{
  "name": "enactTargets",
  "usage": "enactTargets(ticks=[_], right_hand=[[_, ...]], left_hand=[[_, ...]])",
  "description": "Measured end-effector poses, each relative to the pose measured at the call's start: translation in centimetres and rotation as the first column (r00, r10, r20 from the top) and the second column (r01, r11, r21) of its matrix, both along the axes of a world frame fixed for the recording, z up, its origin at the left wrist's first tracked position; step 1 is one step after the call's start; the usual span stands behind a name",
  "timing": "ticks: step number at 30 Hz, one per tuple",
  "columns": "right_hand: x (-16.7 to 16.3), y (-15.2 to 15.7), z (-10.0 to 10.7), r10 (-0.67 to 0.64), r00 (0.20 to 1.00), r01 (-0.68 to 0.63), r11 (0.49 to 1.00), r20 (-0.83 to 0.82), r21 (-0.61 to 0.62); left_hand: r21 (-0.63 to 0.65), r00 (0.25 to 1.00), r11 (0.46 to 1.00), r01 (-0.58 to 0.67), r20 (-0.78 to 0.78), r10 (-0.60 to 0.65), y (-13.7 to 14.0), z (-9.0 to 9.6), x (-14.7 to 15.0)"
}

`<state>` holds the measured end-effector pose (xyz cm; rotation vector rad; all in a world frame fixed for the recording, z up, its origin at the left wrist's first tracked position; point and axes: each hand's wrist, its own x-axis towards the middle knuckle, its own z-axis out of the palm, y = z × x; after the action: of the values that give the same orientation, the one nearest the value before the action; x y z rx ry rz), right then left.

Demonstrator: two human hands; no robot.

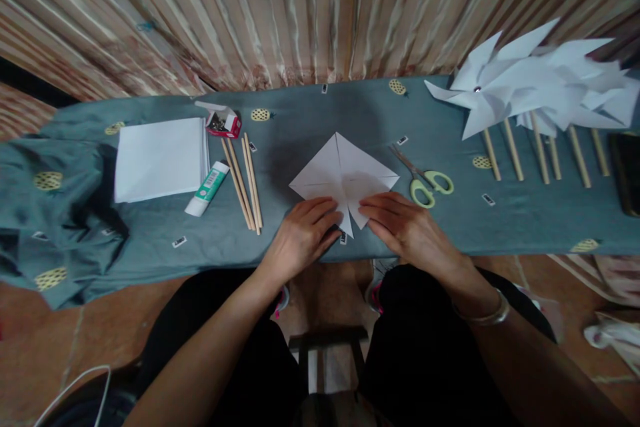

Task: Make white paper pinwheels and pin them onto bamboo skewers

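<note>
A square sheet of white paper (345, 163) lies like a diamond in front of me, marked with dark crossing lines. A slit runs inward from its near corner, so two points part there. My left hand (306, 230) grips the flap left of the slit, fingers on top. On the other side, my right hand (407, 223) pinches the right flap near its edge. Just beyond my right hand lie scissors (423, 180) with pale green handles, their blades slightly apart and pointing away to the left.
At left are a stack of white paper (160, 160), a glue stick (207, 188), a small open red box (223, 121) of metal pins and several wooden sticks (243, 183). Paper pinwheels (530, 83) on sticks lie at right, near a dark object (625, 173). A curtain (320, 13) hangs behind.
</note>
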<state>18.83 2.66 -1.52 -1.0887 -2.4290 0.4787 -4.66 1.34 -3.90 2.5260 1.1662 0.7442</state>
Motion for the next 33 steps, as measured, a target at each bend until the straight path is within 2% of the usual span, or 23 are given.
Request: enactTargets(ticks=[7,14,19,33], right_hand=[[-0.3,0.5,-0.7,-0.166,0.973,0.146,0.981,-0.163,-0.126],[-1.2,1.9,-1.6,-0.374,0.911,0.328,0.913,-0.174,-0.244],[-1.7,2.6,-1.4,-0.386,0.905,0.329,0.901,-0.179,-0.282],[-1.9,2.9,-1.3,-0.418,0.895,0.377,0.895,-0.155,-0.238]], left_hand=[[0.038,1.000,0.999,-0.001,0.006,0.000,0.4,0.3,0.8],[-0.016,0.999,0.999,-0.040,0.026,0.041,0.6,0.4,1.5],[-0.043,0.997,0.997,-0.067,0.023,0.068,0.7,0.0,1.7],[-0.127,0.999,0.991,-0.042,-0.039,0.037,0.7,-0.5,2.1]])
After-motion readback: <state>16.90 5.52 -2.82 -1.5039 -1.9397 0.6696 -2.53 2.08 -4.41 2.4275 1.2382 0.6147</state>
